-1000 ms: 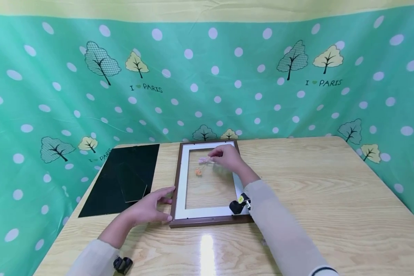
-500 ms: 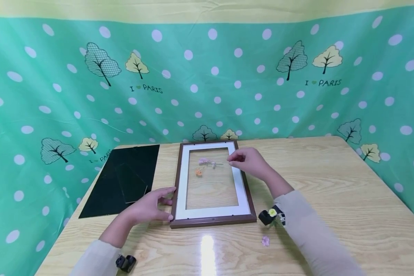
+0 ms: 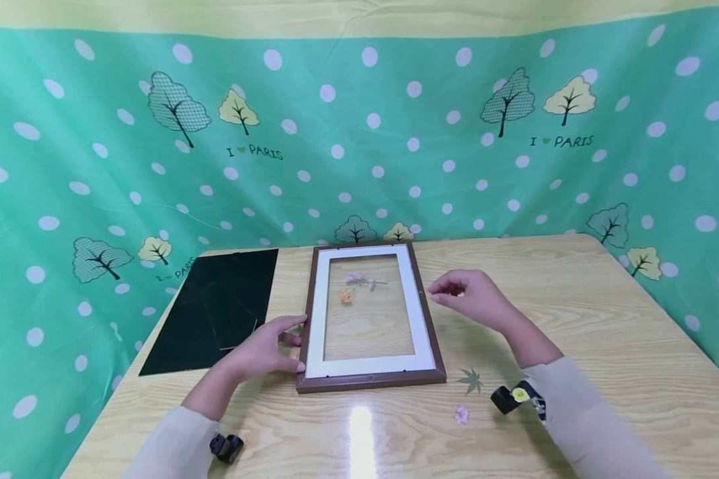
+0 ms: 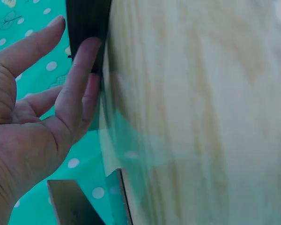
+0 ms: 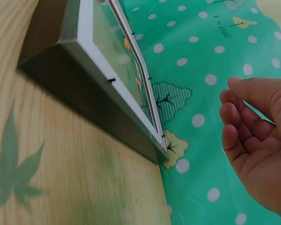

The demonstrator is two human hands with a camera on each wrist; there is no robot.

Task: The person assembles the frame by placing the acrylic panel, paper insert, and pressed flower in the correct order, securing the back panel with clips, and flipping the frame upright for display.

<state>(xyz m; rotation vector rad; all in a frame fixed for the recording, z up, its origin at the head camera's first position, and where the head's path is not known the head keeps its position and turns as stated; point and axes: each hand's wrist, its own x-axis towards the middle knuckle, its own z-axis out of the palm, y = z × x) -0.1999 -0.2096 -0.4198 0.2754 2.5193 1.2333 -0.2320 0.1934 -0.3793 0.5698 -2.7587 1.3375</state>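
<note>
Just now has drawn the right hand (image 3: 472,297) away from the opening of the brown picture frame (image 3: 371,381), to hover beyond its right side. Keeps the fingers loosely curled, with thumb near fingertip and nothing visible in the pinch. Has left the purple sprig (image 3: 355,277) lying inside the white border (image 3: 417,319), just past the orange flower (image 3: 346,297). Probably means a completed release, leaving this hand free. Has uncovered, by shifting the sleeve (image 3: 587,412), a green leaf (image 3: 471,380) on the table (image 3: 575,299) near the purple blossom (image 3: 461,414), both outside the frame. Rests the left hand (image 3: 269,349) against the frame's left side, with thumb and fingers apart, gripping nothing.
</note>
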